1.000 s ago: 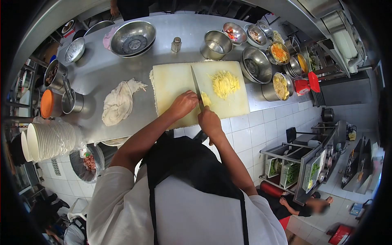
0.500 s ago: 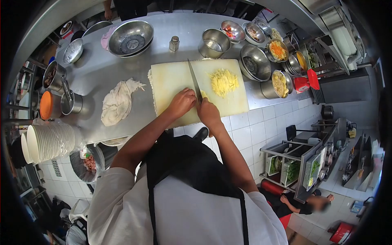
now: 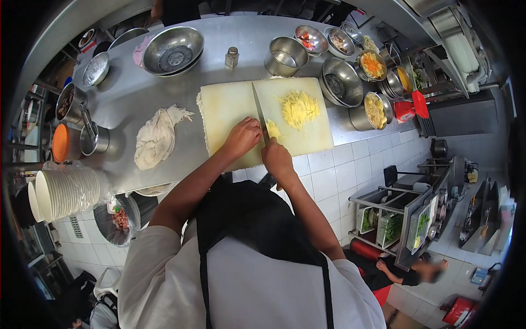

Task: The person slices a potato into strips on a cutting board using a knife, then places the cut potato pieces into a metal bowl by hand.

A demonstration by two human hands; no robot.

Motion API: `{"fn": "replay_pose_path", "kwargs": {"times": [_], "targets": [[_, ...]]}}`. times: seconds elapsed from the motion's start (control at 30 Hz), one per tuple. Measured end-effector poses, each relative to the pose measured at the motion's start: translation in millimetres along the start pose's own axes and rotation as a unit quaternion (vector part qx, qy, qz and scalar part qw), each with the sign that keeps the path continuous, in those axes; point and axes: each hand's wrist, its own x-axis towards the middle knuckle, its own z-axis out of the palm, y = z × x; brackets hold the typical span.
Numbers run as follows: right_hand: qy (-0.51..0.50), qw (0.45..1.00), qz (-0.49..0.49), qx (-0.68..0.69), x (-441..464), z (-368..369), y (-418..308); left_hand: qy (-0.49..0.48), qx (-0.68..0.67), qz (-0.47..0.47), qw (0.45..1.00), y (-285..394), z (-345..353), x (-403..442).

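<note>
My right hand (image 3: pixel 277 158) is wrapped round the handle of a kitchen knife (image 3: pixel 258 107), whose long blade points away from me over the white cutting board (image 3: pixel 227 104). Just left of the blade, my left hand (image 3: pixel 244 137) has its fingers curled down against the board; whatever lies under them is hidden. A small heap of pale yellow shreds (image 3: pixel 273 129) rests right of the blade, near my right hand. Farther right on the board is a bigger mound of yellow shreds (image 3: pixel 299 109).
A crumpled cloth (image 3: pixel 159 137) lies left of the board. Behind it stand steel bowls (image 3: pixel 173 52), a shaker (image 3: pixel 232 57) and a steel pot (image 3: pixel 286 56). More bowls (image 3: pixel 342 82) crowd the right. Stacked white containers (image 3: pixel 68 192) stand at the left edge. A person (image 3: pixel 383 271) sits at lower right.
My right hand has drawn slightly down and left with the knife, so the small heap of shreds beside the blade shows more. My left hand stays nearly in place.
</note>
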Motion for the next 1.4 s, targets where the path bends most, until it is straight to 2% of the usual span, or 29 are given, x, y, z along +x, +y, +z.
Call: {"fn": "replay_pose_path", "kwargs": {"times": [0.1, 0.2, 0.3, 0.4, 0.5, 0.6, 0.8, 1.1, 1.2, 1.4], "targets": [[0.015, 1.0, -0.009, -0.01, 7, 8, 1, 0.016, 0.001, 0.013, 1.0, -1, 1, 0], [0.042, 0.999, -0.01, 0.011, 21, 15, 3, -0.039, 0.02, -0.002, 0.999, -1, -3, 1], [0.068, 0.997, -0.028, 0.009, 20, 5, 8, -0.041, 0.009, 0.006, 0.999, 2, -7, 1], [0.097, 0.995, -0.01, 0.026, 6, -14, 15, -0.022, -0.002, -0.004, 1.0, -2, -6, -4], [0.123, 0.99, 0.015, 0.064, -3, -27, 18, 0.034, 0.006, -0.066, 0.997, -2, -9, -7], [0.14, 0.984, 0.02, 0.107, -11, -24, 24, 0.033, 0.021, -0.064, 0.997, 6, -14, -1], [0.138, 0.979, 0.016, 0.146, -27, -6, 30, -0.038, 0.079, -0.043, 0.995, 8, -3, 23], [0.112, 0.981, 0.026, 0.155, -42, -2, 41, -0.119, 0.078, -0.075, 0.987, -7, -11, 31], [0.097, 0.983, 0.015, 0.153, -50, -3, 41, -0.097, 0.047, -0.081, 0.991, -17, -14, 26], [0.052, 0.989, 0.002, 0.14, -61, -11, 37, 0.001, -0.088, -0.152, 0.984, -19, -18, 11]]}}
